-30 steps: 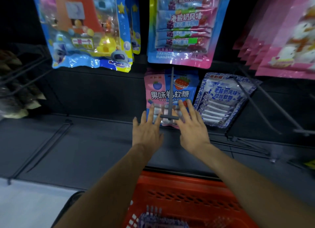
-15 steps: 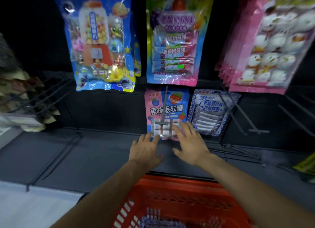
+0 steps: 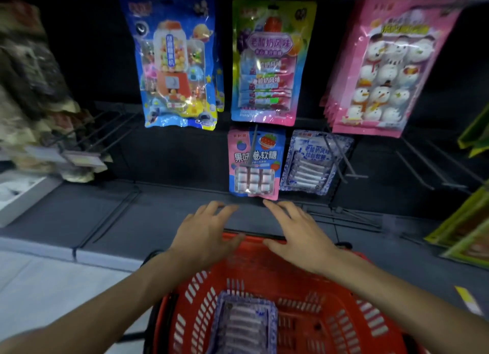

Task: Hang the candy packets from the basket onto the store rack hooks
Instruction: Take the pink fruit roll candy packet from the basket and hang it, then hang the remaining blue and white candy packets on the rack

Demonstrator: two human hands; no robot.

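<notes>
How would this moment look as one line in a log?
left hand: open, empty | right hand: open, empty | pink-blue packet: on hook | basket: holds blue-white packet

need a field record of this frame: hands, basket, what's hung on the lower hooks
basket: red, holds one loose packet, blue-white
pink packet: hangs on lower hook
white packet: hangs on next hook, to the right
left hand: open, empty, over basket rim
right hand: open, empty, fingertips near pink packet's lower edge
</notes>
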